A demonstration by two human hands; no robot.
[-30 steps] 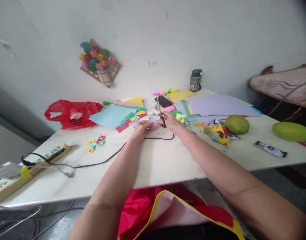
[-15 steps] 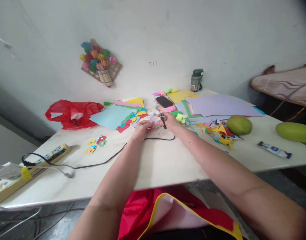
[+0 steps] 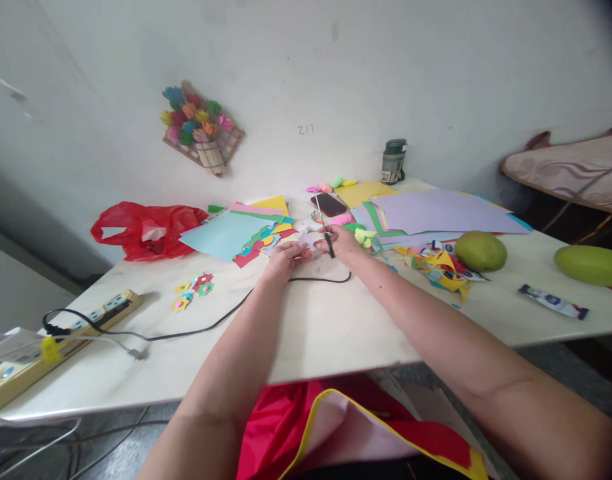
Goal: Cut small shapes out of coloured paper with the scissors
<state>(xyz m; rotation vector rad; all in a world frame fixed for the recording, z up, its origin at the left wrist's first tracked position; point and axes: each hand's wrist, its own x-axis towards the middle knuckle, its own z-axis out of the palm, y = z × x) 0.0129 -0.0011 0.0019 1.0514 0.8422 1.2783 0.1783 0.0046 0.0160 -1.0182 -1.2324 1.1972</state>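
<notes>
I have the right hand gripping scissors, blades pointing away toward the phone; the left hand pinches a small lilac paper piece just beside the scissors, over the table; whether the blades touch that paper I cannot tell from here; a black cable crosses the table close to both hands; past the left hand I see cut paper shapes in several colours; farther left lie small paper flowers; to the right, paper scraps sit beside a round green fruit.
</notes>
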